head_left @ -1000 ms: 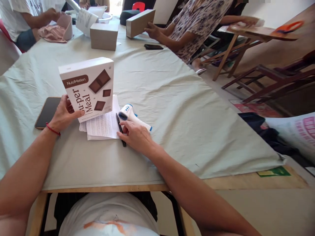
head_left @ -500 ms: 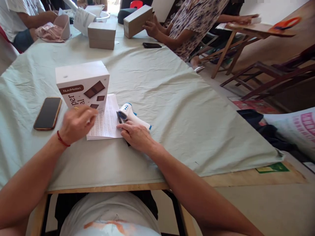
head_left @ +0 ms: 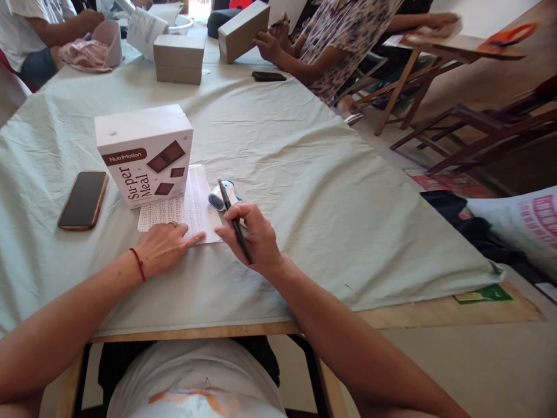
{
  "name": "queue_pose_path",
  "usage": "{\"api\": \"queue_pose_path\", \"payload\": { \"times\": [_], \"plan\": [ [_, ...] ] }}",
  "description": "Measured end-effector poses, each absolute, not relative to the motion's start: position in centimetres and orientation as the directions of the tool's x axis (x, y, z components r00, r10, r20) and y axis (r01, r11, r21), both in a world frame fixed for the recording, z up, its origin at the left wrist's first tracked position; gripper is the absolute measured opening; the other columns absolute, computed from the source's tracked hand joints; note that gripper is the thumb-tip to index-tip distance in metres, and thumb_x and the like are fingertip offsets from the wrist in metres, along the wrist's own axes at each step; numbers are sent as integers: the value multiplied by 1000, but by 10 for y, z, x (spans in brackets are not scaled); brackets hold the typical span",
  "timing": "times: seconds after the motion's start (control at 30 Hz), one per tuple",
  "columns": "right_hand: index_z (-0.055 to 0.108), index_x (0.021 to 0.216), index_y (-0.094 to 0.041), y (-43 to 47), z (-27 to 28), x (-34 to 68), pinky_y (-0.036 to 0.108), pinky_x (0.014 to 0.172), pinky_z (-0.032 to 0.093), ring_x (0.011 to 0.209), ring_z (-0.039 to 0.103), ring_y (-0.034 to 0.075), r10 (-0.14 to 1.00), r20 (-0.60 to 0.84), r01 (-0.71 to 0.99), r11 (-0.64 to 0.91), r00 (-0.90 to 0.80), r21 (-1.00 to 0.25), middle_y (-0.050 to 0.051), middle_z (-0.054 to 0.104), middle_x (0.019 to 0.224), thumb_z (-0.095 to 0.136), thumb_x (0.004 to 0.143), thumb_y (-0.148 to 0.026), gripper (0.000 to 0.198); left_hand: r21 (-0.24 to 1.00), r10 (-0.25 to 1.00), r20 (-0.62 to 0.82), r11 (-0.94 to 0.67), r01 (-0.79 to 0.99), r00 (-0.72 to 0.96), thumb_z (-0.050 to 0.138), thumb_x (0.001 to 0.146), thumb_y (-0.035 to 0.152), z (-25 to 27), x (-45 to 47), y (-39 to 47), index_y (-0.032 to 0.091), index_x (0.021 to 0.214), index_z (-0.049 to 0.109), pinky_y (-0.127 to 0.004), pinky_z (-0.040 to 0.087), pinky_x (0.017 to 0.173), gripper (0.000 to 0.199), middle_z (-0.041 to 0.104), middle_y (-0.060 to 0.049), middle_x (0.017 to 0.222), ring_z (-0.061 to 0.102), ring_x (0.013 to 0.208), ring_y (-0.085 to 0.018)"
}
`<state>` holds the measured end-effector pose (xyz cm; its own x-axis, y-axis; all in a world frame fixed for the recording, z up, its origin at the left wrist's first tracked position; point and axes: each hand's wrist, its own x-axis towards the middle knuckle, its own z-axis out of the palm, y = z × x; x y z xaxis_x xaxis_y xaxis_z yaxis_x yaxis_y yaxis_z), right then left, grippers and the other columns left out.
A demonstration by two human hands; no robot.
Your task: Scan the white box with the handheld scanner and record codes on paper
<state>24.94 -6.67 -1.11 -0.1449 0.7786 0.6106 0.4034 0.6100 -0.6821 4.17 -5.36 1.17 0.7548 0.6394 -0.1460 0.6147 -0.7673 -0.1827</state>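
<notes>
My left hand point(head_left: 167, 247) lies flat with fingers stretched over the lower edge of some printed paper sheets point(head_left: 198, 197). In my right hand point(head_left: 256, 238) a black pen point(head_left: 237, 229) is gripped, raised above the table beside the sheets and pointing away from me. Behind that hand lies a white and blue handheld thermometer point(head_left: 217, 197), partly hidden by the fingers and pen. A white "NutriMotion Super Meal" box point(head_left: 145, 157) stands upright on the far part of the sheets, past my left hand.
A smartphone point(head_left: 82, 200) lies left of the box on the pale green tablecloth point(head_left: 304, 174). Farther back are a grey-brown box point(head_left: 178, 61), another box point(head_left: 243, 32) tilted by a person's hands, and a dark phone point(head_left: 268, 76). Other people sit around the table's far side.
My right hand has picked up the pen from beside the thermometer and raised it. My left hand has come down from near the box and flattened onto the paper's lower edge.
</notes>
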Motion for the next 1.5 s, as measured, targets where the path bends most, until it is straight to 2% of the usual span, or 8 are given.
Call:
{"api": "queue_pose_path", "payload": {
  "times": [0.1, 0.2, 0.27, 0.37, 0.47, 0.6, 0.87, 1.5],
  "plan": [
    [60, 101, -26, -70, -14, 241, 34, 74, 53, 71, 57, 15, 829, 559, 154, 554, -13, -818, 0, 57, 77, 47, 96, -51, 29, -200, 634, -192, -772, 603, 749, 40, 97, 13, 13, 48, -58, 32, 139, 44, -26, 34, 51, 46, 57, -5, 84, 60, 72, -20],
    [61, 116, -27, -67, -19, 233, 40, 83, 55, 86, 65, 19, 931, 364, -80, 361, -34, -929, 2, 65, 89, 48, 91, -60, 43, -210, 644, -221, -765, 609, 732, 37, 99, 16, 16, 50, -60, 34, 141, 41, -26, 36, 53, 45, 58, -6, 88, 61, 74, -20],
    [63, 112, -26, -62, -23, 230, 40, 81, 56, 84, 67, 19, 973, 223, -126, 215, -53, -968, 3, 67, 89, 57, 85, -61, 45, -215, 646, -221, -763, 610, 730, 36, 100, 16, 17, 50, -60, 33, 142, 40, -26, 38, 55, 46, 58, -6, 88, 61, 74, -20],
    [63, 87, -22, -57, -29, 228, 30, 61, 52, 61, 60, 14, 993, 112, -35, 111, -26, -993, -2, 62, 67, 70, 75, -51, 33, -226, 649, -214, -760, 609, 730, 37, 98, 13, 16, 49, -60, 33, 144, 36, -26, 39, 55, 51, 58, -6, 87, 61, 75, -20],
    [53, 75, -22, -54, -33, 229, 25, 46, 40, 44, 46, 10, 996, 85, 4, 85, 9, -996, -7, 49, 48, 64, 77, -44, 24, -205, 651, -201, -759, 618, 732, 39, 97, 13, 15, 48, -60, 33, 143, 40, -27, 40, 54, 50, 58, -6, 87, 61, 75, -21],
    [61, 81, -20, -54, -31, 232, 27, 50, 45, 51, 55, 13, 997, 82, 48, 82, -14, -995, -2, 60, 57, 47, 81, -40, 24, -175, 657, -162, -754, 634, 736, 40, 96, 13, 15, 46, -59, 26, 134, 50, -27, 40, 54, 41, 59, -6, 84, 61, 73, -20],
    [62, 68, -23, -57, -34, 232, 31, 59, 51, 59, 58, 17, 970, 236, 454, 184, 62, -872, -1, 63, 63, 58, 69, -27, 6, -118, 669, -161, -743, 659, 726, 39, 99, 15, 16, 46, -57, 19, 118, 57, -27, 37, 54, 26, 60, -6, 81, 61, 73, -20],
    [64, 72, -24, -58, -39, 231, 35, 60, 51, 61, 60, 19, 957, 291, 563, 249, -16, -788, 2, 63, 67, 57, 76, -25, 8, -130, 667, -160, -745, 655, 727, 40, 98, 14, 16, 47, -58, 19, 120, 57, -28, 35, 51, 28, 61, -6, 81, 61, 72, -20]
  ]
}}
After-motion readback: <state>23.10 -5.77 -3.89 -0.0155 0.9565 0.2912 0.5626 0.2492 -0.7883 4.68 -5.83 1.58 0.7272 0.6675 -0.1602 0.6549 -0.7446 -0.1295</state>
